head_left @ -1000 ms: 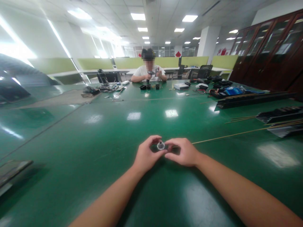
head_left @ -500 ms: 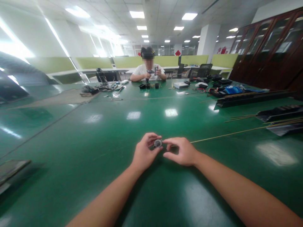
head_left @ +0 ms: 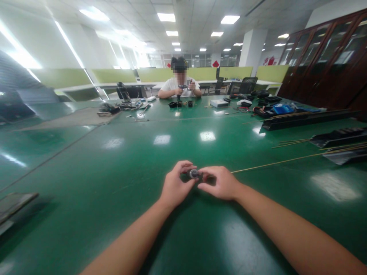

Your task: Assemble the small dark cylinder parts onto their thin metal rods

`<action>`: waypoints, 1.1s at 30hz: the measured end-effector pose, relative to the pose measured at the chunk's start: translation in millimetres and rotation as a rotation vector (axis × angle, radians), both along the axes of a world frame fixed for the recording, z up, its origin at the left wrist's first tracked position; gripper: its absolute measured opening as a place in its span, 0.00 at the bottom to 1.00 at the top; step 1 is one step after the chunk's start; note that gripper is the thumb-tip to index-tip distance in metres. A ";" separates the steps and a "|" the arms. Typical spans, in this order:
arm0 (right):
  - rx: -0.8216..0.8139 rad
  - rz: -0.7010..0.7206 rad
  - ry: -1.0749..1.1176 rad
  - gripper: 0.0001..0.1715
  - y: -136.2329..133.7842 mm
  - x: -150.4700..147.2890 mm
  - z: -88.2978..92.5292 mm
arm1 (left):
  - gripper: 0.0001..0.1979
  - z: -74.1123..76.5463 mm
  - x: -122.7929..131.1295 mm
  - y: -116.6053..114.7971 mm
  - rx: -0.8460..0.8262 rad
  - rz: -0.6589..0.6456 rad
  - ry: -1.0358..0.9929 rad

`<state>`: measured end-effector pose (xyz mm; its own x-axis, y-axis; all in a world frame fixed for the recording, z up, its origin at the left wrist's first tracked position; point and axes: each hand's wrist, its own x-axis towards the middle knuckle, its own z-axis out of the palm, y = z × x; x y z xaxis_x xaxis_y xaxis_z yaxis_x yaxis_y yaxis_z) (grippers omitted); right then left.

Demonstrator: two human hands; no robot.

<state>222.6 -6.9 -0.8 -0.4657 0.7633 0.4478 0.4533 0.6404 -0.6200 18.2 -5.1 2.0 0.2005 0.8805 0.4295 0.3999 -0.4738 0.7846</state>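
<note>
A small round grey metal part [head_left: 194, 173], with rings and a dark centre, is held between the thumb and curled fingers of my left hand [head_left: 175, 184]. Its exact kind is too small to make out. My right hand [head_left: 219, 183] is close on the other side, index fingertip at the part's right edge. The right thumb is apart from that finger, with a gap between them. Whether the index finger presses on the part I cannot tell. Both hands are low over the green tabletop [head_left: 129, 160].
A thin brass-coloured rod [head_left: 272, 165] runs right from behind my right hand to dark metal channels [head_left: 344, 154]. At the far side sits a person [head_left: 179, 86] holding a dark device. Tools and a blue item [head_left: 282, 109] lie at the back right. A flat panel [head_left: 15, 206] is at the left edge.
The round part has turned and shifted slightly right in my left hand, toward my right fingers. Both hands stay in nearly the same place.
</note>
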 end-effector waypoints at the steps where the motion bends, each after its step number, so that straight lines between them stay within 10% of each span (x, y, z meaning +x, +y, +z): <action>1: 0.000 -0.006 -0.005 0.19 0.1 -0.1 0.3 | 0.22 -0.1 0.2 -0.3 0.008 0.002 0.012; 33: 0.040 -0.111 -0.026 0.17 3.3 -0.2 -2.0 | 0.09 1.7 -2.0 -0.3 0.156 -0.052 0.153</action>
